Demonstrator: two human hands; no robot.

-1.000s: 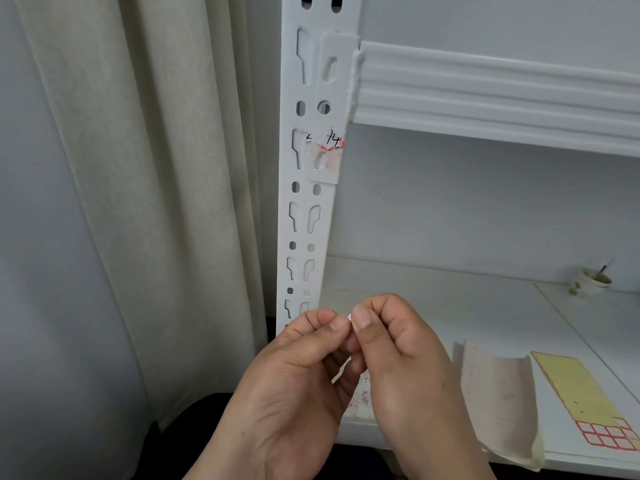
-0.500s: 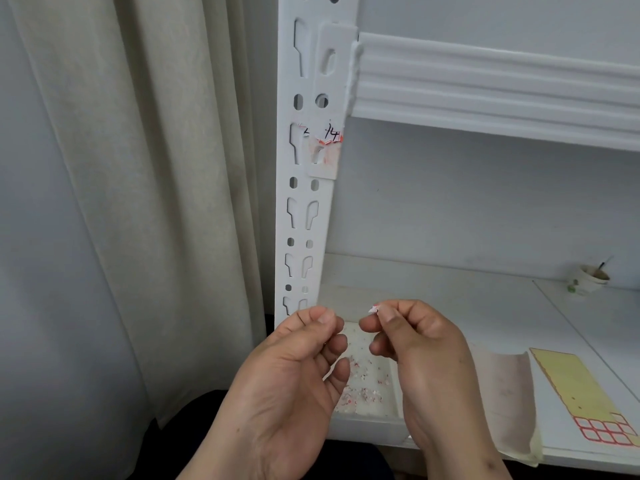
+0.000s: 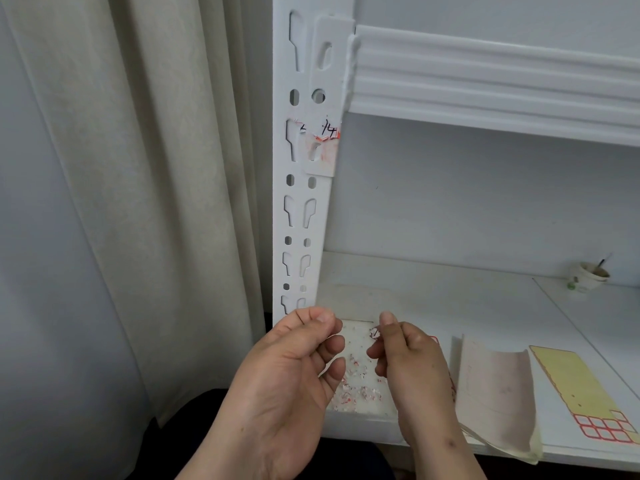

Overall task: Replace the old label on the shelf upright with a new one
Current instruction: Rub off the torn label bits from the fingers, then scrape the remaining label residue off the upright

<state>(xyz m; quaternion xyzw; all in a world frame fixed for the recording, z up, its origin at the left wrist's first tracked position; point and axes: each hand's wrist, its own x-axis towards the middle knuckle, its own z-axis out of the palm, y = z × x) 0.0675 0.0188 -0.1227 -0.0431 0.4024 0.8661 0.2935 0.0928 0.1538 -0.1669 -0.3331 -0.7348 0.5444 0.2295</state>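
The old label [image 3: 320,142] clung in torn remnants to the white shelf upright [image 3: 299,209], just under the bracket of the upper shelf beam [image 3: 485,84]; a scrap with black handwriting and a red edge was left, with smeared reddish residue below it. Well beneath it, the right hand [image 3: 407,362] pinched a tiny peeled scrap [image 3: 374,332] between thumb and forefinger. The left hand [image 3: 294,368] hung just beside it, fingers loosely curled, holding nothing, apart from the right hand by a narrow gap. Under both hands a litter of red-and-white shreds [image 3: 356,382] lay on the lower shelf [image 3: 450,299], near its front edge. To the right lay a curled backing sheet [image 3: 495,393], then a yellow sheet of red-bordered labels [image 3: 585,393]. The far part of the shelf was open, with a paper cup [image 3: 587,277] at the far right. A cream curtain [image 3: 138,202] hung left of the upright.
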